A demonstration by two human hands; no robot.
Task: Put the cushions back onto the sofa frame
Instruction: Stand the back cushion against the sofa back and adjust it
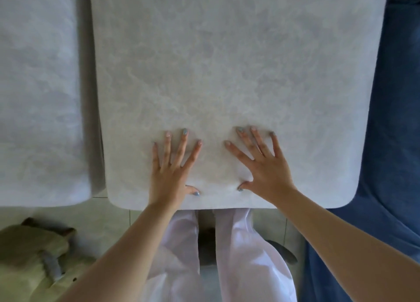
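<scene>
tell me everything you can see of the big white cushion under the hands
The big white cushion is a flat slab with rounded near corners, covered in cloudy, fleecy-looking white fabric. It lies level. The left hand and right hand press on it near its front edge, fingers spread. A second cushion lies to its left, blue fabric to its right.

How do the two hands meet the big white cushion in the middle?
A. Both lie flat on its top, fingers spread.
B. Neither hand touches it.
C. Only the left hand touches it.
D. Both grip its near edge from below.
A: the left hand and the right hand both lie flat on top of the cushion, fingers spread, close to its near edge.
</scene>
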